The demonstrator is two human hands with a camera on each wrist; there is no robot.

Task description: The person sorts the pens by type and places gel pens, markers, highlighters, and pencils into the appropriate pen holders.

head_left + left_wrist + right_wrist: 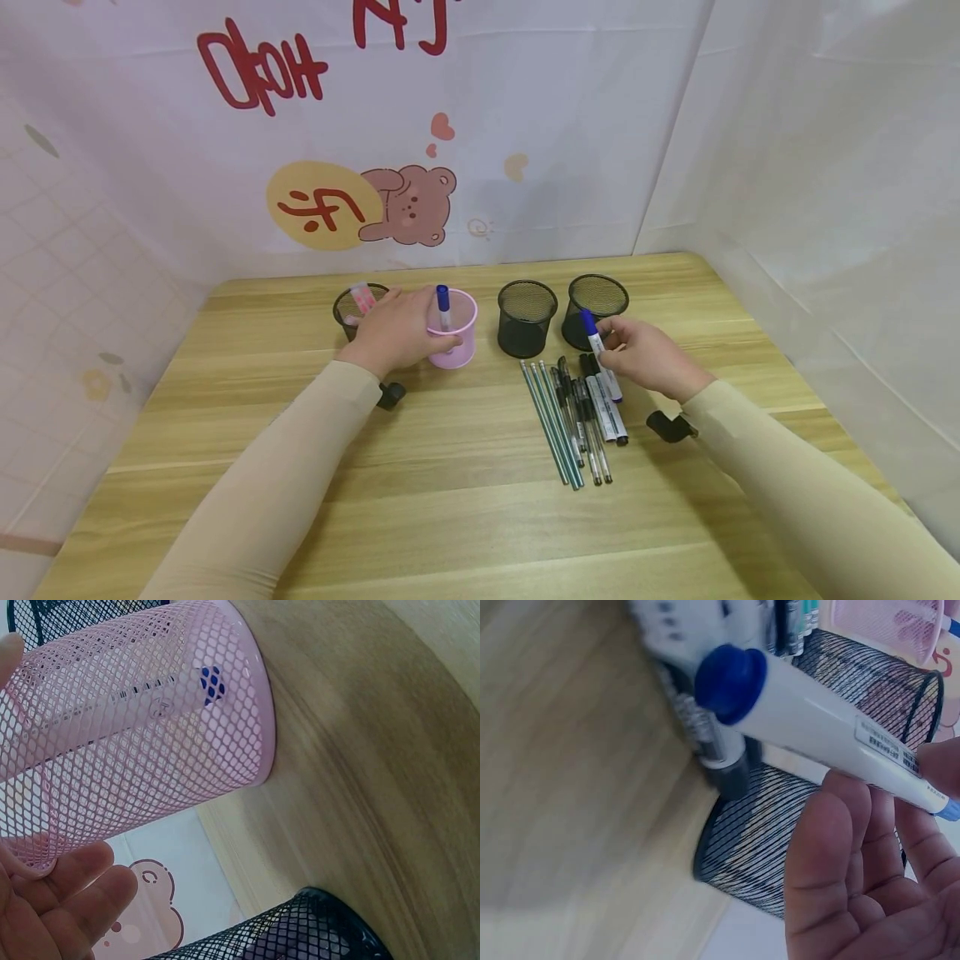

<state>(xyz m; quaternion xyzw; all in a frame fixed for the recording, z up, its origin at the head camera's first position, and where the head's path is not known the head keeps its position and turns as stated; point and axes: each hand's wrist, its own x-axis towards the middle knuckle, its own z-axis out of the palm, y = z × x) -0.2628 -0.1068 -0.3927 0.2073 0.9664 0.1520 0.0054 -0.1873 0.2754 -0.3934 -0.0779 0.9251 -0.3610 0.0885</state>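
My left hand (401, 333) grips the pink mesh pen cup (454, 354), thumb at the front and fingers round the far side of its rim. Upright on the table, the cup has a blue-capped whiteboard marker (443, 307) inside, seen through the mesh in the left wrist view. My right hand (651, 358) pinches another blue marker (817, 712) between thumb and fingers. That marker slants over several black-capped markers (604, 412) on the table, its blue cap up near the rightmost black mesh cup (581, 329).
Left of the markers lie several black gel pens (579, 417) and green pencils (552, 425). A black mesh cup (522, 335) stands between the pink cup and the rightmost one. Behind my left hand, another black cup (344, 310) holds pink-patterned items (363, 297). Fabric walls border the table.
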